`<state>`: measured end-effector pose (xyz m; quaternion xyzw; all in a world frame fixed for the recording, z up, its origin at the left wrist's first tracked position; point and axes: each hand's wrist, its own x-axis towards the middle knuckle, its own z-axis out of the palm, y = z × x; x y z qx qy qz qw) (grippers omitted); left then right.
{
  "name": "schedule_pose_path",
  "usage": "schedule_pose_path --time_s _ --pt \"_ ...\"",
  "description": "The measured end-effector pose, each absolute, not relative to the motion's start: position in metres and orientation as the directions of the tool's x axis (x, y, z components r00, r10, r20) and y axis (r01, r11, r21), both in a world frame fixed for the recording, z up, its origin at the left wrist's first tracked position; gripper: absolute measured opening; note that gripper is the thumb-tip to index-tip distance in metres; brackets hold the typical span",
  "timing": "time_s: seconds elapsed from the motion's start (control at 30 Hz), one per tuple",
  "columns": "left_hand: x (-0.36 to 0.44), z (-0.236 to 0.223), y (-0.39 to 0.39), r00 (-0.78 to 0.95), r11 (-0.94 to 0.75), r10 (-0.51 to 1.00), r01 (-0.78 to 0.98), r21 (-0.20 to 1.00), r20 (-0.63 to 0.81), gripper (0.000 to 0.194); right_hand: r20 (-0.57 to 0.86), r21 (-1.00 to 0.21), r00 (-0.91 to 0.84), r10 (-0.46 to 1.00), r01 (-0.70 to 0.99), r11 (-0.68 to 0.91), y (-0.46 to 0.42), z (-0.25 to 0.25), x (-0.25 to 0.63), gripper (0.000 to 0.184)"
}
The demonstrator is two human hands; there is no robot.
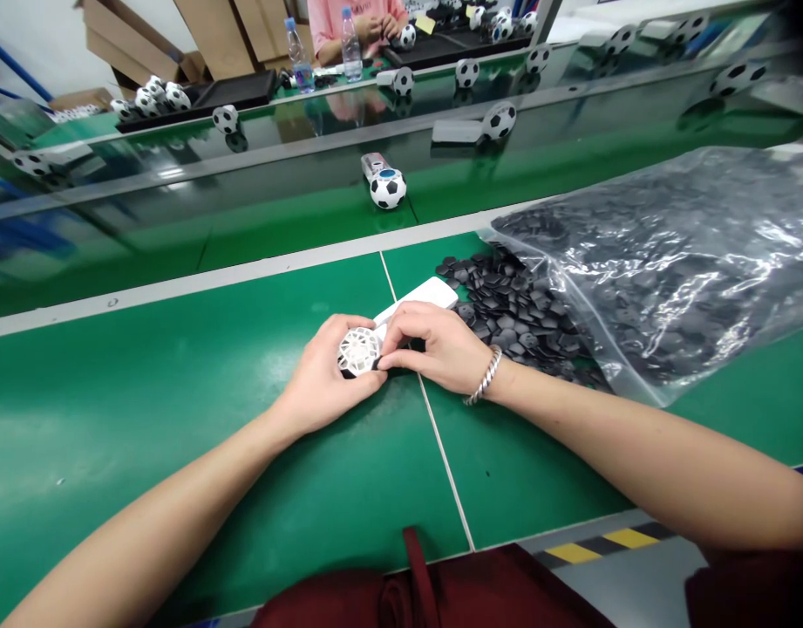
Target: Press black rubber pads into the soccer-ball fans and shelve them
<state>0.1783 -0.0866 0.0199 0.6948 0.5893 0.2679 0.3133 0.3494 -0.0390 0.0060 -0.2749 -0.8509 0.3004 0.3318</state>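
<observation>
My left hand [326, 371] is wrapped around a white openwork ball shell [359, 351], which has black patches along its lower edge. A white flat handle [424, 295] extends from behind the ball toward the upper right. My right hand [437, 344], with a twisted bracelet at the wrist, pinches a small black piece [377, 362] against the ball's right side; fingertips cover most of it. Just beyond the right hand lies a heap of small black flat pieces [519, 305], spilling from a clear plastic bag [676, 262].
Past the metal rail [198, 286] runs a glossy green belt with a soccer-ball device [388, 187] on it. Farther back are more soccer balls with white handles [457, 131], a black tray [231, 96], water bottles [350, 48], and a person in a pink shirt [342, 26].
</observation>
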Motion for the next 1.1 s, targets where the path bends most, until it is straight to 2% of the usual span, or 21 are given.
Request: schedule_pose_path --time_s 0.13,0.23,0.33,0.43,0.5,0.7,0.9,1.0,1.1 --pt "0.177 0.019 -0.086 0.164 -0.122 0.986 0.637 0.761 0.021 0.04 0.386 -0.694 -0.614 0.689 0.299 0.655 -0.036 0.004 0.347 0.014" --pt "0.172 0.017 -0.083 0.152 -0.057 0.988 0.561 0.826 -0.036 0.044 0.427 -0.699 -0.613 0.664 0.242 0.673 -0.033 0.0 0.345 0.014" --pt "0.166 0.015 -0.077 0.126 0.067 0.985 0.337 0.939 -0.115 0.046 0.51 -0.701 -0.539 0.671 0.192 0.687 -0.029 -0.002 0.347 0.014" --pt "0.162 0.014 -0.072 0.092 0.187 0.977 0.06 0.981 -0.192 0.043 0.565 -0.618 -0.46 0.685 0.314 0.721 -0.025 -0.003 0.353 0.016" --pt "0.16 0.016 -0.071 0.078 0.221 0.972 -0.017 0.975 -0.219 0.043 0.544 -0.543 -0.49 0.681 0.412 0.732 -0.024 -0.003 0.359 0.021" --pt "0.159 0.018 -0.069 0.048 0.254 0.967 -0.07 0.965 -0.251 0.041 0.409 -0.333 -0.599 0.688 0.604 0.724 -0.021 -0.006 0.368 0.041" --pt "0.153 0.013 -0.07 0.112 0.214 0.972 -0.085 0.973 -0.204 0.035 0.361 -0.196 -0.623 0.694 0.677 0.709 -0.014 -0.008 0.367 0.046" --pt "0.147 0.011 -0.069 0.243 0.17 0.959 -0.074 0.983 -0.148 0.053 0.344 -0.174 -0.641 0.686 0.675 0.717 -0.012 -0.007 0.367 0.047" --pt "0.141 0.012 -0.069 0.354 0.129 0.923 0.079 0.988 -0.149 0.078 0.319 -0.189 -0.643 0.697 0.677 0.711 -0.012 -0.005 0.368 0.046"
